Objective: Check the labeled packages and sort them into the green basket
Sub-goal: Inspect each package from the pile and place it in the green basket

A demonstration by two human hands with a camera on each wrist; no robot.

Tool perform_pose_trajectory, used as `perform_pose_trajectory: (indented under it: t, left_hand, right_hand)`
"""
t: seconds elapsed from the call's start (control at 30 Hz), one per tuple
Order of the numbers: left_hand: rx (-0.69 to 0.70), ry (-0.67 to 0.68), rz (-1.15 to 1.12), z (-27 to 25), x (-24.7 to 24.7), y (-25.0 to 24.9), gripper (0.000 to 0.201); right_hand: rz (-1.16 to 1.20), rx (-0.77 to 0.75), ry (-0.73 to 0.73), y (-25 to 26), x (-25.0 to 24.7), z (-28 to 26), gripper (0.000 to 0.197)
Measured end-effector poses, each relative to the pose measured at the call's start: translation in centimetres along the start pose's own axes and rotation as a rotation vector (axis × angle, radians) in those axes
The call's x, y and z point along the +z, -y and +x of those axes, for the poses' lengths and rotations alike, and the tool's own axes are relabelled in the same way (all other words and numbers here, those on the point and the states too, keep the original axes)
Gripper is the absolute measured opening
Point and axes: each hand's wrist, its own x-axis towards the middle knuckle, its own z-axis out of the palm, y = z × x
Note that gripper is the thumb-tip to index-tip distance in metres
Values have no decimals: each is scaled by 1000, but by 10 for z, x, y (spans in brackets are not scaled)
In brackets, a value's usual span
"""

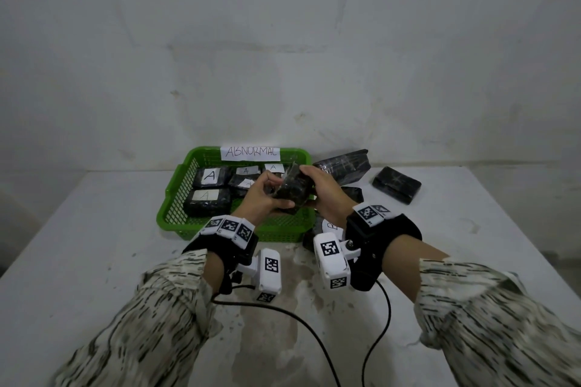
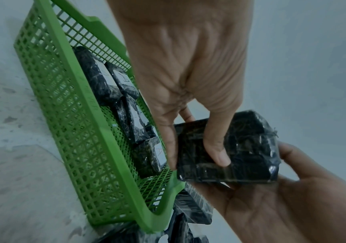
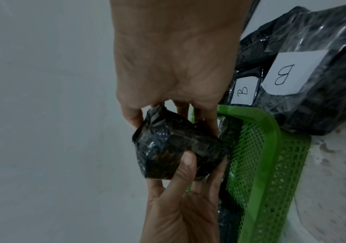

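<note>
Both the left hand (image 1: 262,198) and the right hand (image 1: 323,187) grasp one black wrapped package (image 1: 290,187), held just above the right end of the green basket (image 1: 176,198). Packages marked A (image 1: 211,177) lie inside it; packages marked B (image 3: 313,85) sit just beside it on the tabletop (image 1: 94,261)

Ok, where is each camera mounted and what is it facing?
Head: looks down at the table, green basket, both forearms.
Left wrist: along the left hand to the held package; basket left.
Right wrist: along the right hand to the package; B-labeled packages right.
Shared: all show both hands holding that package.
</note>
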Motion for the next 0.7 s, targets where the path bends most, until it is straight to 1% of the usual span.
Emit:
perform_pose_trajectory:
  t: [0.17,0.3,0.47,0.57,0.63,0.7]
  left_hand:
    - [20,3,11,1,-1,1,44]
    - [30,-21,-11,4,-7,4,43]
    - [25,-5,8,4,-13,7,41]
    - [25,-1,13,4,-14,6,40]
    - [29,2,30,3,-14,3,40]
    - [23,-1,41,3,-13,2,39]
  right_hand:
    - [-11,-38,-6,-1,4,3,5]
    - [36,-3,85,0,5,1,20]
    - [55,18,127,0,3,-1,24]
    - [61,16,176,1,-1,-4,21]
    - [42,25,197,1,-4,-6,25]
    - [30,31,187,1,-5,-5,29]
